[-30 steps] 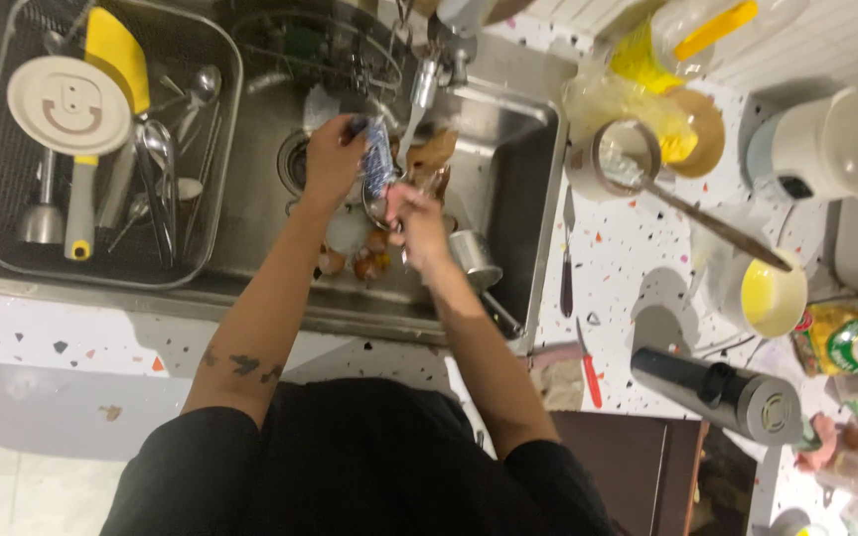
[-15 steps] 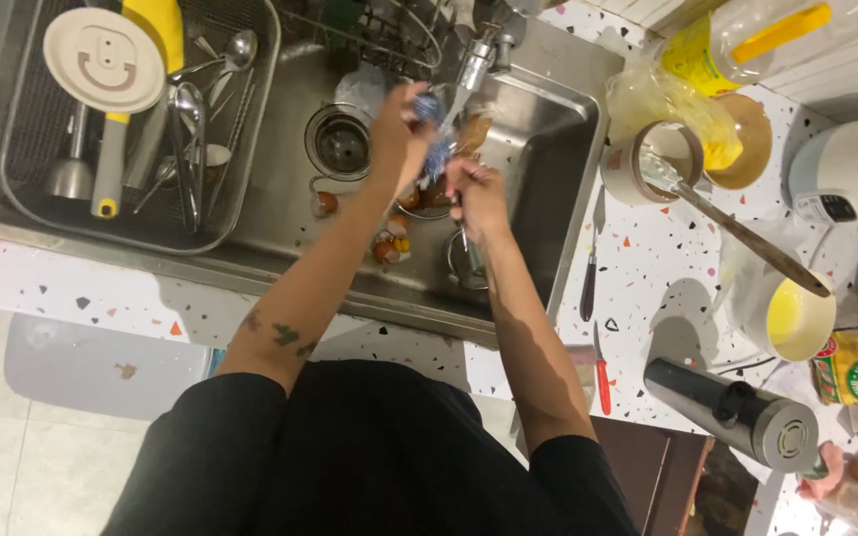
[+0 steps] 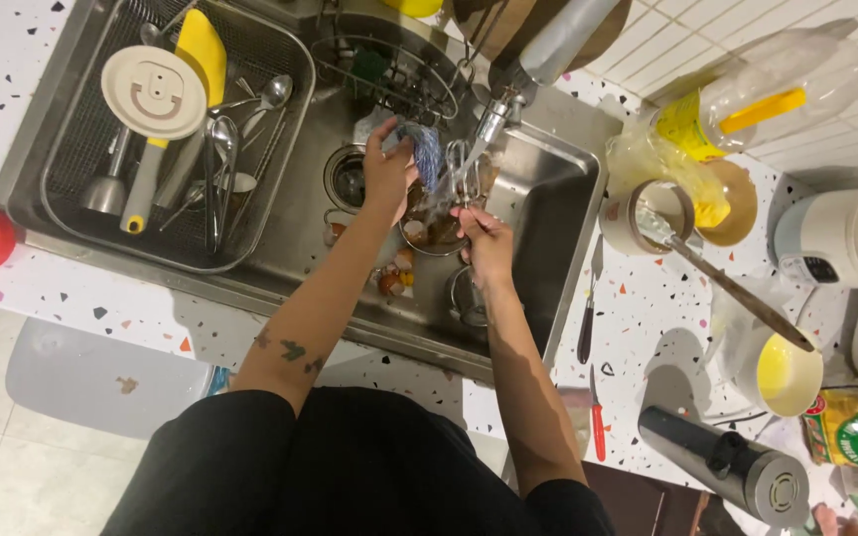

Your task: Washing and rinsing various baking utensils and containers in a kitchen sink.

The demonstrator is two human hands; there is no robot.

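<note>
While the left hand (image 3: 386,177) grips a sponge (image 3: 426,151), dishes fill the sink (image 3: 558,213).

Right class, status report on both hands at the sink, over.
Left hand grips blue sponge. Right hand holds whisk under the tap. Dirty bowl beneath.

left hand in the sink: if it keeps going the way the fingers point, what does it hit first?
The left hand grips a blue scrubbing sponge and points up toward the back of the sink. First in line, probably, is the wire sink caddy on the back wall, though depth is unclear.
</note>
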